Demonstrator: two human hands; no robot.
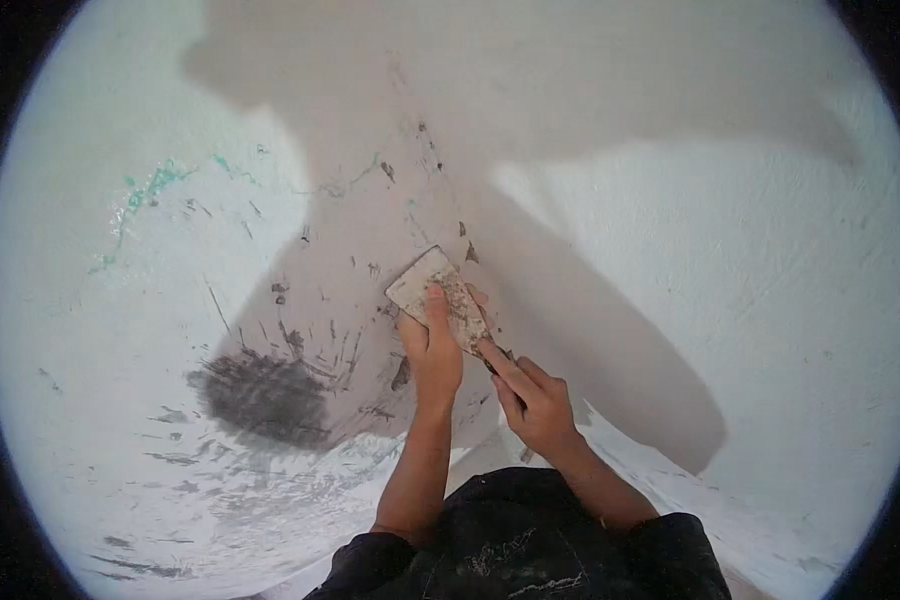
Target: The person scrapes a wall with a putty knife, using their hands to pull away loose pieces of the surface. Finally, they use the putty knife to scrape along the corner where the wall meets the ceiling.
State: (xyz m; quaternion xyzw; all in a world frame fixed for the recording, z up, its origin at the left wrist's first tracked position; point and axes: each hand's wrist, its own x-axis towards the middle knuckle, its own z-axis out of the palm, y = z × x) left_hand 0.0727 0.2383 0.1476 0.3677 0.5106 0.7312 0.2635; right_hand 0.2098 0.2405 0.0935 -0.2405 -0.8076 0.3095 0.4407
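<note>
A wide putty knife (pixel 428 283) is held up in front of the white wall, its pale blade smeared with dried, crusty residue. My right hand (pixel 538 402) is closed around the dark handle, with a finger reaching along it towards the blade. Across the blade lies the thumb of my left hand (pixel 434 358); its other fingers go behind, with some tips showing past the right edge. So both hands grip the same tool. What touches the back of the blade is hidden.
The white wall (pixel 670 230) bears a dark grey smeared patch (pixel 265 398) at lower left, streaks and chips around it, and a green stain (pixel 150 190) at upper left. A dotted line of dark marks runs above the blade. My shadow covers the middle.
</note>
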